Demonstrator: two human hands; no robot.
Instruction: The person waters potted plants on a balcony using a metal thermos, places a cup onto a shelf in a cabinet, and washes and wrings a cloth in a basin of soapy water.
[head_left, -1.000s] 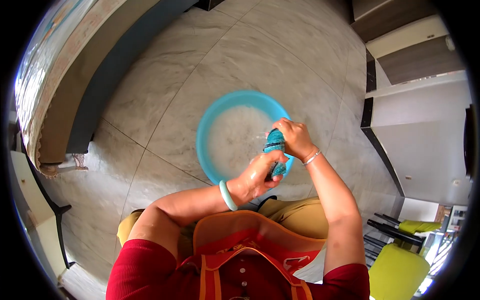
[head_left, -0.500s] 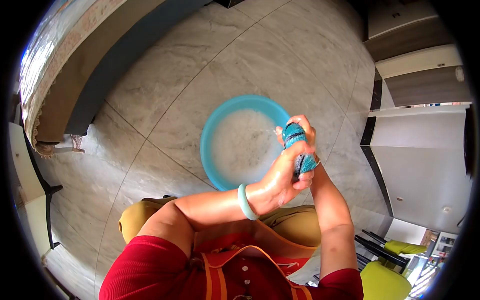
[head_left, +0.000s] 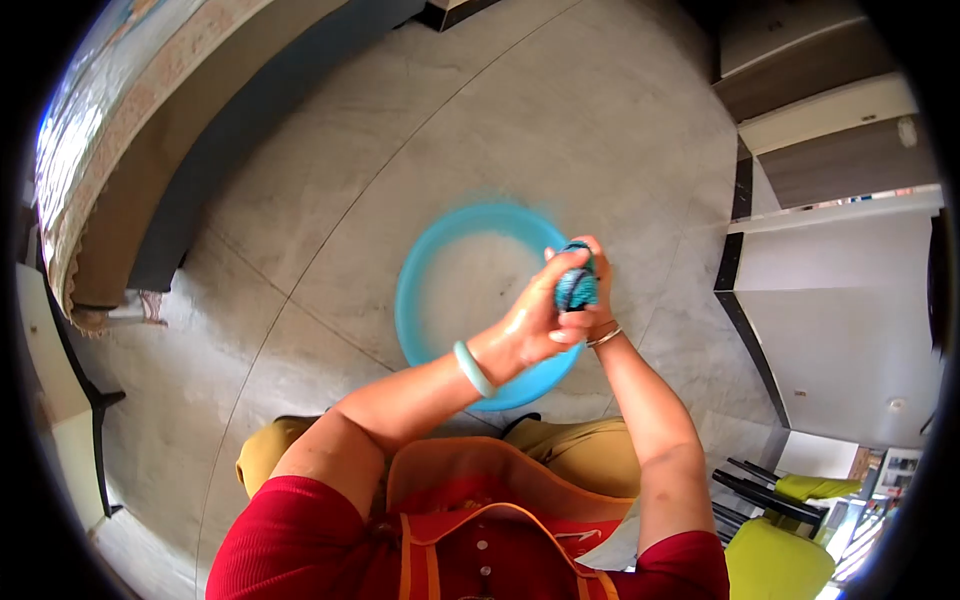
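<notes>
A teal cloth with dark stripes (head_left: 577, 288) is bunched up between my two hands, over the right side of a blue basin (head_left: 409, 300). My left hand (head_left: 536, 318), with a pale green bangle at the wrist, is wrapped round the cloth's near part. Behind it, my right hand (head_left: 600, 290), with a thin bracelet at the wrist, grips the cloth's far side and is partly hidden. Cloudy whitish water (head_left: 470, 290) lies in the basin, which rests on the tiled floor (head_left: 330, 250).
A covered piece of furniture (head_left: 190, 150) curves along the upper left. Pale cabinets (head_left: 835, 310) stand at the right. A lime-green chair (head_left: 778, 562) is at the lower right. My bent knees in tan trousers are on the near side of the basin.
Both hands have shifted slightly left with the cloth since half a second ago. The cloth looks more compact and more covered by my fingers. The view has moved a little.
</notes>
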